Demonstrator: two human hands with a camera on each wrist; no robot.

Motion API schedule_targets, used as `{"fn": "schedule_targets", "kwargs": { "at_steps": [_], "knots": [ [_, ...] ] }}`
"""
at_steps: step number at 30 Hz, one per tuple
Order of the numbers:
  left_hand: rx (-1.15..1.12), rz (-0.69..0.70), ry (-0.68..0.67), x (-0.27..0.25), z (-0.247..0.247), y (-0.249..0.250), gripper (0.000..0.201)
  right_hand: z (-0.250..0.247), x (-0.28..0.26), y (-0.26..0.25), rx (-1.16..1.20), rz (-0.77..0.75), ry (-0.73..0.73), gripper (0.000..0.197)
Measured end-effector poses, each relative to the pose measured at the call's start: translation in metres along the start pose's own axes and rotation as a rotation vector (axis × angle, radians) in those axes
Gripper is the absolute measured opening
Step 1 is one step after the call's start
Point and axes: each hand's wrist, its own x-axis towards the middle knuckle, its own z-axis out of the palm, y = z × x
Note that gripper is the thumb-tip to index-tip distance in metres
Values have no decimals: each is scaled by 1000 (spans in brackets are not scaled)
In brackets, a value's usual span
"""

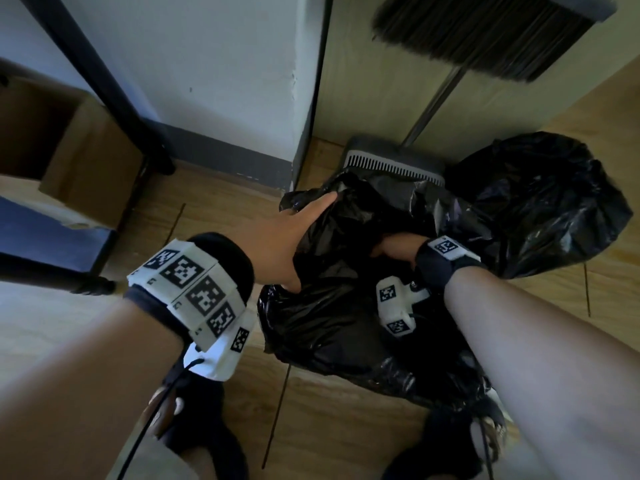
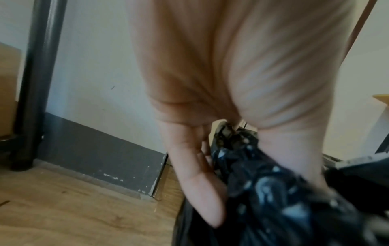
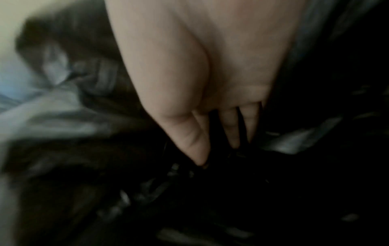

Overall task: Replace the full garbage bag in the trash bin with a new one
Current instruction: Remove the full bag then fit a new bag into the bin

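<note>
A new black garbage bag (image 1: 329,323) is draped over the trash bin, which it hides completely. My left hand (image 1: 287,237) holds the bag's left rim; in the left wrist view the film (image 2: 273,199) passes between thumb and fingers (image 2: 195,183). My right hand (image 1: 398,247) reaches down inside the bag's mouth. Its straight fingers (image 3: 231,129) press into the dark plastic (image 3: 210,208). The full black garbage bag (image 1: 540,202) sits on the floor at the right, beside the bin.
A grey dustpan (image 1: 394,161) and a broom (image 1: 485,32) lean on the wall just behind the bin. A cardboard box (image 1: 69,150) and a black table leg (image 1: 104,81) stand at the left. My feet in black shoes (image 1: 204,427) are on the wooden floor.
</note>
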Motion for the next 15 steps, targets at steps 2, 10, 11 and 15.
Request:
{"fn": "schedule_targets", "kwargs": {
  "at_steps": [2, 10, 11, 15],
  "knots": [
    [-38, 10, 5, -3, 1, -2, 132, 10, 4, 9, -63, 29, -34, 46],
    [-93, 19, 238, -6, -6, -2, 99, 13, -29, -17, -16, -117, -104, 49],
    [-90, 10, 261, -7, -8, -1, 96, 17, -34, -23, -66, -155, -130, 52],
    [-63, -10, 207, -12, -12, 4, 102, 44, -48, -40, -323, -283, -188, 55]
  ]
}}
